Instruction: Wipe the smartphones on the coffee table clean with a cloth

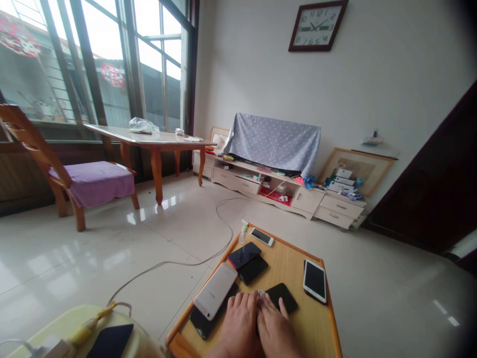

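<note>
Left hand (240, 317) and right hand (275, 325) touch above the tray (307, 323); cannot tell what they hold. Black phone (285, 294) lies on the tray.

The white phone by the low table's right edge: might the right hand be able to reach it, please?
Probably yes: the right hand is close to the white phone, with only a flat black phone and bare tabletop between, though it sits against the left hand.

Cloth on TV (275, 141): grey-blue, light dots. Chair cushion cover (100, 183) plain purple, wall clock (318, 26) dark red frame, white face. Tray table (294, 248) tan with orange-brown rim; upper-right phone (315, 281) white, black screen.
</note>
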`<state>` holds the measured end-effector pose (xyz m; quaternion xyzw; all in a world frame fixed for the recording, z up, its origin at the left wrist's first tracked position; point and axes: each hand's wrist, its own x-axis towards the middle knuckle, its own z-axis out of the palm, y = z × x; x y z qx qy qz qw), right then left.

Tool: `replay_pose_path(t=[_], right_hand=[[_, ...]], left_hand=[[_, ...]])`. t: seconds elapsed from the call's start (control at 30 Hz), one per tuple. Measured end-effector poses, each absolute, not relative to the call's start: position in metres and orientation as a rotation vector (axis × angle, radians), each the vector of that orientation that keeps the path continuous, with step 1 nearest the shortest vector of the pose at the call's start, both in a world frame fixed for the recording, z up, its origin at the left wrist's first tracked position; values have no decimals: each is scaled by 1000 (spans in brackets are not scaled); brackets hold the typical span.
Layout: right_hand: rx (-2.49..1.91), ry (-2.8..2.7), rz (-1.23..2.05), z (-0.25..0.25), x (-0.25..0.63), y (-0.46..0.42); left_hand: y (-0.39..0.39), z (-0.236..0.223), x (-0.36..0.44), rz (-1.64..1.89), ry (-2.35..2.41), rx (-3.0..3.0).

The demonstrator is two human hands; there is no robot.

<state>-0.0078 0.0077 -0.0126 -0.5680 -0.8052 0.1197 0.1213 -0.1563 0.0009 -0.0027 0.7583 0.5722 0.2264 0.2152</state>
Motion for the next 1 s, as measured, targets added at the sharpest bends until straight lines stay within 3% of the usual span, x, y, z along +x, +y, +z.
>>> replay_pose_path(t=[0.33, 0.57, 0.87, 1.0], right_hand=[[-2020, -2067, 193, -19, 25, 50], [-1728, -2271, 381, -28, -10, 11], [-1957, -2039, 321, -19, 19, 32], [-1851, -2127, 367, -24, -2, 18]], left_hand=[[-2, 5, -160, 699, 1613, 2086], [-1, 1, -162, 689, 1567, 2106], [2, 3, -160, 687, 1600, 2113], [5, -3, -164, 693, 1579, 2104]])
